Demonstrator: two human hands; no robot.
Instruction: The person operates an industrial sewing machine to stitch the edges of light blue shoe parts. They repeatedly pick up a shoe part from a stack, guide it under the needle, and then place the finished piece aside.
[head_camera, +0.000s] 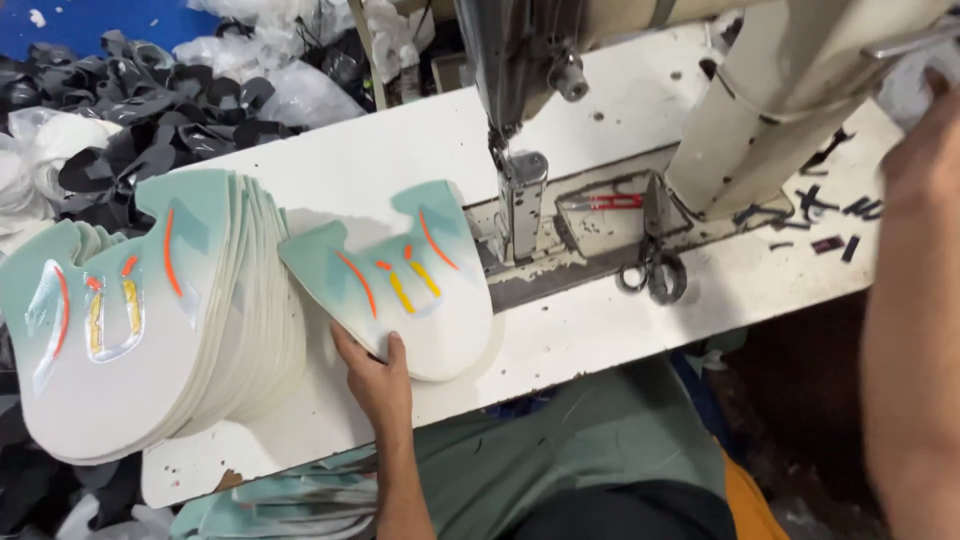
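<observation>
Left hand (375, 375): we pinch the near edge of a shoe upper panel (405, 285), mint and white with orange and yellow stripes.
Panel: flat on the white tabletop (590, 340), just left of the sewing machine (520, 200).
Right hand (925, 130): raised by the machine's wheel end, seemingly touching it; we cannot tell its grip.
Nearby: panel stack (150, 330), scissors (655, 255).

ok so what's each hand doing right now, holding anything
Left hand: gripping the edge of the single shoe upper piece lying on the table.
Right hand: raised by the sewing machine; grip cannot be told.
</observation>
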